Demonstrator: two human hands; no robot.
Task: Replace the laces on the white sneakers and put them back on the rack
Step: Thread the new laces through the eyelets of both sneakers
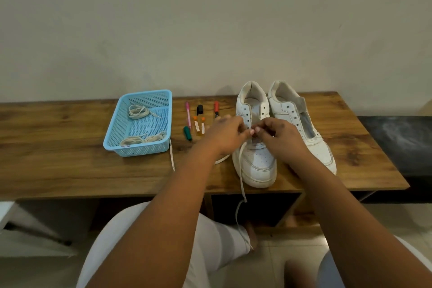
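Observation:
Two white sneakers stand side by side on the wooden table (70, 170), toes toward me. The left sneaker (256, 161) has a white lace (242, 184) in its lowest eyelets; one end trails over the table's front edge and hangs down. My left hand (224, 137) and my right hand (279, 137) meet over its eyelets, fingertips pinching the lace. The right sneaker (304, 124) has no lace and its tongue shows bare.
A light blue basket (112, 138) at the left holds several coiled laces (138, 111). Between basket and shoes lie several markers (216, 107) and small tubes (199, 125). A loose lace end (172, 156) lies by the basket. The wall stands behind.

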